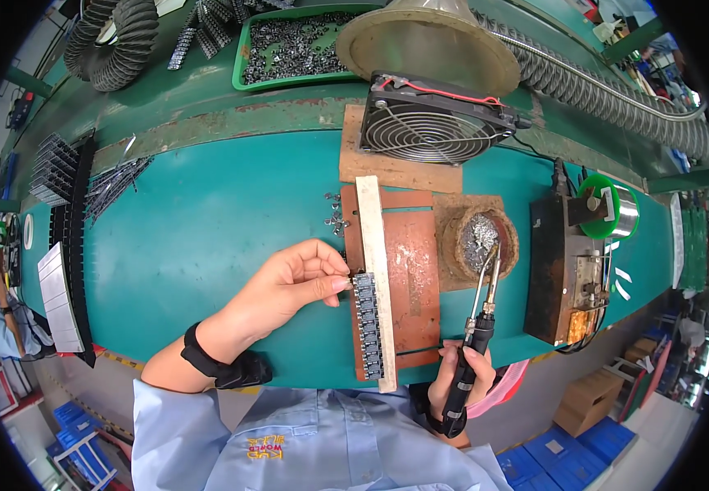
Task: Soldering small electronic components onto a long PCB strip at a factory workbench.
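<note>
My left hand (301, 278) is closed, thumb and forefinger pinching at the upper end of a row of small black circuit boards (368, 327). What sits between the fingertips is too small to make out. The row lies along a pale straight bar (375, 245), which rests on a reddish-brown board (412, 262). In my right hand (461, 372) is a black-handled soldering iron (479, 334) with a thin tube beside its shaft. Its tip reaches into a round brown-rimmed pot (512, 254) holding silvery solder scraps. Small metal pieces (336, 214) lie left of the bar.
A black fan (436, 131) stands behind the board, below a metal hood (428, 49). A green tray (244, 61) of small parts is at the back. Right stands a dark box (551, 270) with a solder spool (616, 209); left are thin strips (117, 184) and racks (56, 168).
</note>
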The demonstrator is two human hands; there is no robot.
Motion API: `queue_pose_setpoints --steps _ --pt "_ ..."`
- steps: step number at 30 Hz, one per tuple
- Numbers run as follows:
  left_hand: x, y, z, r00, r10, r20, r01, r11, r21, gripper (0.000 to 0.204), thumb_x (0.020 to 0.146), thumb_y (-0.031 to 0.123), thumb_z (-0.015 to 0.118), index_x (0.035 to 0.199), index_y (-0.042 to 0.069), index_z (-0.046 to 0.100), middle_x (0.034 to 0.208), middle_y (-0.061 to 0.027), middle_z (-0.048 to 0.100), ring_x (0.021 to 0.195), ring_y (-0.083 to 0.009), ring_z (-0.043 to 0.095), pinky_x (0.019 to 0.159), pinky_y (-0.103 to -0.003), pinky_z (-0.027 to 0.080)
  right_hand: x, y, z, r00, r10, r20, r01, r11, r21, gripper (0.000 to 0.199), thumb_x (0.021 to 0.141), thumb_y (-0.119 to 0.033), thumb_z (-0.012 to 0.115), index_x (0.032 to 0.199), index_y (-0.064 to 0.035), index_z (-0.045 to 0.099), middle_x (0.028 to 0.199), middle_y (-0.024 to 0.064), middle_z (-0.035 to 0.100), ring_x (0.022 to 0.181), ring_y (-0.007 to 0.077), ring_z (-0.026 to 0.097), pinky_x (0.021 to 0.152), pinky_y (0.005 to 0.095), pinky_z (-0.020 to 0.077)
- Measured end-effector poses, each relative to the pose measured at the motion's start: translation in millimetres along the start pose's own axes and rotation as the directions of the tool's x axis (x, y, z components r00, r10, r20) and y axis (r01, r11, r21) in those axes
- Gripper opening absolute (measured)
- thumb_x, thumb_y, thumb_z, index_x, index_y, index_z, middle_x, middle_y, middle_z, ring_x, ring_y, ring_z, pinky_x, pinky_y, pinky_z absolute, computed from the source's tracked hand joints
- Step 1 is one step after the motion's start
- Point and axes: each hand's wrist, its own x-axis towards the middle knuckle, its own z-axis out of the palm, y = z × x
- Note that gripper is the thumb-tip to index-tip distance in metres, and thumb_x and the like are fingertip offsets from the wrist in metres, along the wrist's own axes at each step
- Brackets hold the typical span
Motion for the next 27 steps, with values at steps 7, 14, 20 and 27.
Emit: queue_pose_setpoints --steps 7,14,20,27 --pt "1.1 -0.3 0.8 1.000 0.009 0.015 -0.009 1.000 0.003 0.011 0.083 0.005 0.057 0.092 0.004 0.051 0.085 -0.0017 0.056 0.073 -0.0091 0.054 0.069 -0.021 0.044 0.7 0.7 -0.9 1.000 0.000 0.013 0.000 1.000 0.015 0.032 0.079 0.008 0.048 0.107 -0.0057 0.039 0.085 0.0198 0.053 0.067 0.0200 0.054 0.060 0.0284 0.0453" --pt "1.9 0.1 0.0 1.000 0.004 0.011 -0.004 1.000 -0.017 0.012 0.083 0.005 0.057 0.093 0.004 0.050 0.084 -0.0015 0.055 0.072 -0.0094 0.054 0.069 -0.021 0.044 -0.2 1.4 -1.4 1.000 -0.005 0.023 0.005 1.000 0.002 0.032 0.079 0.008 0.047 0.107 -0.0053 0.039 0.084 0.0203 0.052 0.067 0.0203 0.054 0.060 0.0285 0.0454" --pt "4.7 -1.1 -2.8 0.999 0.011 0.053 -0.009 0.999 -0.038 0.015 0.083 0.005 0.057 0.096 0.003 0.049 0.086 -0.0028 0.055 0.075 -0.0100 0.054 0.070 -0.022 0.044 1.3 -0.1 0.2 1.000 -0.003 0.000 0.003 1.000 0.011 0.033 0.079 0.008 0.047 0.108 -0.0050 0.038 0.084 0.0201 0.052 0.067 0.0204 0.054 0.060 0.0290 0.0455" --pt "4.4 0.4 -1.9 0.999 0.004 0.038 -0.003 1.000 -0.021 0.016 0.083 0.005 0.057 0.096 0.003 0.049 0.086 -0.0030 0.055 0.075 -0.0098 0.054 0.070 -0.022 0.044 -2.3 1.6 1.3 1.000 0.009 -0.024 -0.008 0.999 0.041 0.034 0.079 0.007 0.048 0.109 -0.0046 0.038 0.086 0.0198 0.053 0.067 0.0205 0.054 0.061 0.0292 0.0459"
